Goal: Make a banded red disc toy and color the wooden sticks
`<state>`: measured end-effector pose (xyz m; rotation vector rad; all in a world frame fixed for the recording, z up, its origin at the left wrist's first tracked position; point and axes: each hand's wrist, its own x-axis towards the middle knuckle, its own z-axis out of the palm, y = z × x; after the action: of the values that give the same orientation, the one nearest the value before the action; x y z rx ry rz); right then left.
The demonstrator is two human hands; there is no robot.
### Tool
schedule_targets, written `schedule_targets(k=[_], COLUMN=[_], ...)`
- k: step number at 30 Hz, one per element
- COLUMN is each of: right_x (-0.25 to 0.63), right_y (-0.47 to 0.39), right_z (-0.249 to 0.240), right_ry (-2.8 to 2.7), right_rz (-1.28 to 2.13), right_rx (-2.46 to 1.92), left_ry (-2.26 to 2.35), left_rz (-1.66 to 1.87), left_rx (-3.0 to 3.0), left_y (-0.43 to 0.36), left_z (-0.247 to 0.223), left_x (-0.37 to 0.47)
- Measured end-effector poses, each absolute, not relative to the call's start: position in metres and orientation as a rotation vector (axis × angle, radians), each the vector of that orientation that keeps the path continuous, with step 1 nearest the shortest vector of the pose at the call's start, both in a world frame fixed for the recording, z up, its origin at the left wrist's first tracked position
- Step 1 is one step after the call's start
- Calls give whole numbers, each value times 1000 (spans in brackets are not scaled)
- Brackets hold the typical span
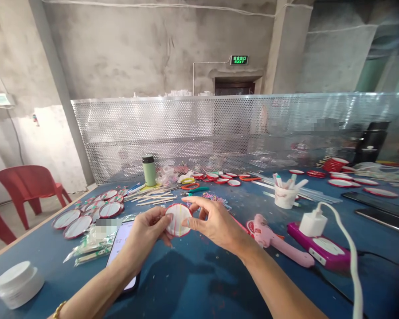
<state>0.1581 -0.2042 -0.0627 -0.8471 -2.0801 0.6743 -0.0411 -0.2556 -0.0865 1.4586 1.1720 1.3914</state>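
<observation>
A small round white disc with a red rim point(177, 223) is held up above the table, with thin yellow and pinkish lines running across its face. My left hand point(152, 226) pinches its left edge, thumb in front and fingers behind. At the right edge, my right hand point(206, 218) has its thumb on the face, with the index finger bent over the top rim. Whether the right fingertips also hold a thin thread is too small to tell. Below my left forearm lies a lit phone point(119, 241), partly covered by it.
Similar red-rimmed discs point(78, 227) lie in a pile at left, near plastic packets point(93, 243). Thin sticks point(156, 197), a green bottle point(149, 170) and a cup of pens point(284, 195) stand or lie farther back. A pink tool point(286, 248), purple power strip point(319, 248) and white jar point(19, 283) flank my arms.
</observation>
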Motion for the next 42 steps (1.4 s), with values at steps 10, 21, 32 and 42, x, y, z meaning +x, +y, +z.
schedule_targets(k=[10,21,32,42], right_x=[152,150,150,150], right_y=[-210,-209,-210,-210], right_z=[-63,-67,-68,-69], right_ry=[-2125,-2128,-2145,-2140], right_rz=[647,643,648,644], right_rx=[-861,-845,-869,-849], left_ry=[1200,1248,1238,1228], left_rz=[1374,1362,1361,1344], left_rx=[1500,1501,1510,1475], left_y=[-254,-255,-257,-257], left_z=[-87,-85,-84,-84], left_x=[-43,-43,-42,-43])
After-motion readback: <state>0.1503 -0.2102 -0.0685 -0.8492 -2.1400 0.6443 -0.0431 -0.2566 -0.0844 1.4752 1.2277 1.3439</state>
